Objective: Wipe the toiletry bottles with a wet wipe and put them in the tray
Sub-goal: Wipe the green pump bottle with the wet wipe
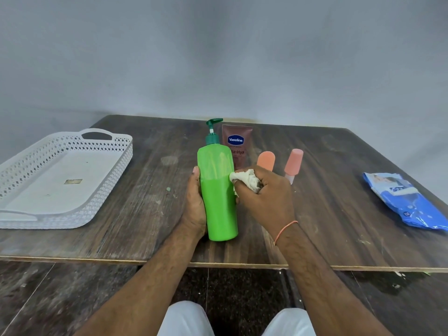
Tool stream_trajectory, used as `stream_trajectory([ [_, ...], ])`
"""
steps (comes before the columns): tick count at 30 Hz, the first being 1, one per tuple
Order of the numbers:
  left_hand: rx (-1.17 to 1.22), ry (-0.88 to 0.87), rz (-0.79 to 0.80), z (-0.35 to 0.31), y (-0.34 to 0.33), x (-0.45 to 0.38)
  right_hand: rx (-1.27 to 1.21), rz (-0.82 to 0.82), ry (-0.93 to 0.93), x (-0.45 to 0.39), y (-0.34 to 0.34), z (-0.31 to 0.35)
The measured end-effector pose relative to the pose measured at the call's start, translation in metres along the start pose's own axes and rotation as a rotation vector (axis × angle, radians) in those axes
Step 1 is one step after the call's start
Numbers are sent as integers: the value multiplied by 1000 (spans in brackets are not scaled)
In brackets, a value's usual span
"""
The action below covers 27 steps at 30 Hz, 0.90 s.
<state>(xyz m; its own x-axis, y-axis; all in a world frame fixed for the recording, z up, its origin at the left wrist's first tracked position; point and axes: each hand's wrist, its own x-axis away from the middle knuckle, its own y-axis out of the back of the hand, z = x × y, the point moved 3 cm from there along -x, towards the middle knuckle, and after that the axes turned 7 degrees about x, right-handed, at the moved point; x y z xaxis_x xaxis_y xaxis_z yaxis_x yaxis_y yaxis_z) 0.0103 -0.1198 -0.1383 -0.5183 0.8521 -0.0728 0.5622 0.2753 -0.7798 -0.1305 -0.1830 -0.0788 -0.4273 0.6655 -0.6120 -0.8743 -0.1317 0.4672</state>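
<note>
At the middle of the table point(121, 214), near its front edge, a green pump bottle point(219, 197) stands upright with its dark green pump head pointing right. On its left side the left hand point(195, 202) grips it, thumb lying up along the bottle and fingers hidden behind. From the right, the right hand point(265, 190) has its fingers curled round a crumpled white wipe point(244, 179), which it presses against the bottle's right side about halfway up. An orange thread point(284, 230) circles the right wrist. Behind the bottle stands a brown Vaseline tube point(238, 144), and just right of it two peach bottles point(294, 161), partly hidden by the right hand. A white lattice tray point(36, 221) with cut-out handles sits at the table's left edge, well apart from the bottles; whether the small dark patch on its floor is a label is unclear. A blue wipes pack point(409, 204) lies at the far right.
</note>
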Motion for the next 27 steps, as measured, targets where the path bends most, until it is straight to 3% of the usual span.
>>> stream_trajectory([
  [5,-15,10,-8,1,0,0,90,-29,-56,-3,2,-5],
  [10,-18,34,44,5,4,-3,-123,-3,-69,-1,5,3],
  [15,-36,47,55,4,4,-3,-95,-6,-93,-11,5,-5],
  [24,-35,20,79,2,-1,2,28,-10,-5,-21,5,-1],
  [27,-25,28,80,3,-1,2,-45,18,24,-21,4,1],
])
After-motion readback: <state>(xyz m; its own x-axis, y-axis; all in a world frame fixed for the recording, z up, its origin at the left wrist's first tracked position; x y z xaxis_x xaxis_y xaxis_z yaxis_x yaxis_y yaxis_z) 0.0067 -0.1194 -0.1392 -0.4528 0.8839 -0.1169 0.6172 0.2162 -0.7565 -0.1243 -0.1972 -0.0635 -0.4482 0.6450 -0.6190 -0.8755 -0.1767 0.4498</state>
